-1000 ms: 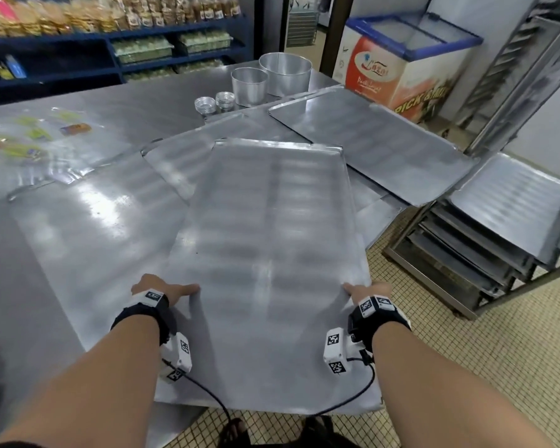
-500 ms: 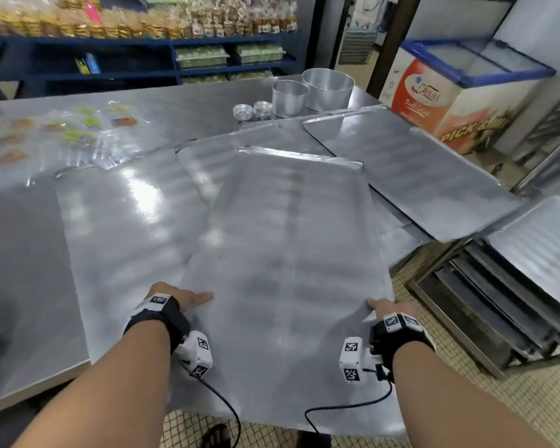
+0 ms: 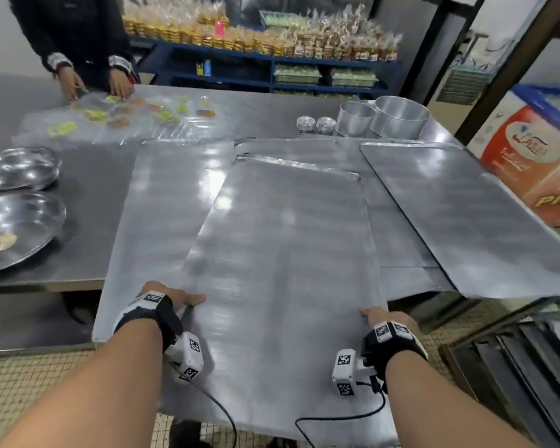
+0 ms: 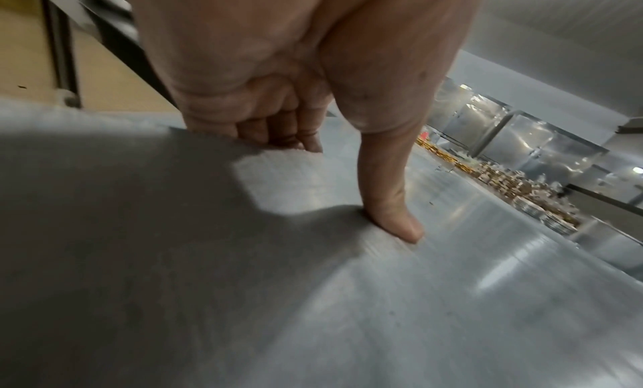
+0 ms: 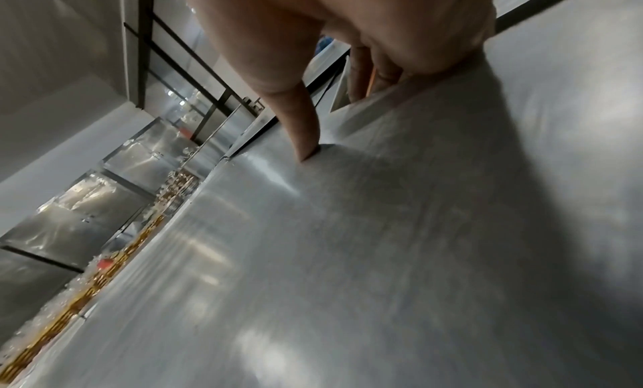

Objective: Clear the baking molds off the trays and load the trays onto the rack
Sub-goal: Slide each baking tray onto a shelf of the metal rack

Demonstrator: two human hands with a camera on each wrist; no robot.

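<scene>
I hold a long bare metal tray [image 3: 282,253] lengthwise in front of me, its near end out past the table edge. My left hand [image 3: 172,299] grips its left rim, thumb [image 4: 393,212] on top and fingers [image 4: 278,129] curled under. My right hand [image 3: 382,316] grips the right rim the same way, thumb [image 5: 306,135] pressed on the sheet [image 5: 348,256]. Other flat trays lie on the table: one at the left [image 3: 162,202], one under the held tray [image 3: 288,150], one at the right [image 3: 466,215]. Round baking molds [image 3: 398,116] and small fluted tins [image 3: 306,124] stand at the table's far side.
The tray rack [image 3: 518,367] stands low at the right on the tiled floor. Two steel bowls [image 3: 17,227] sit at the table's left. Another person [image 3: 78,33] stands at the far left over packets in clear wrap [image 3: 136,114]. A chest freezer [image 3: 530,156] is at the right.
The view has swung left, so the rack has slid almost out at the right and the bowls and the other person have come in. Both hands keep their grip on the tray.
</scene>
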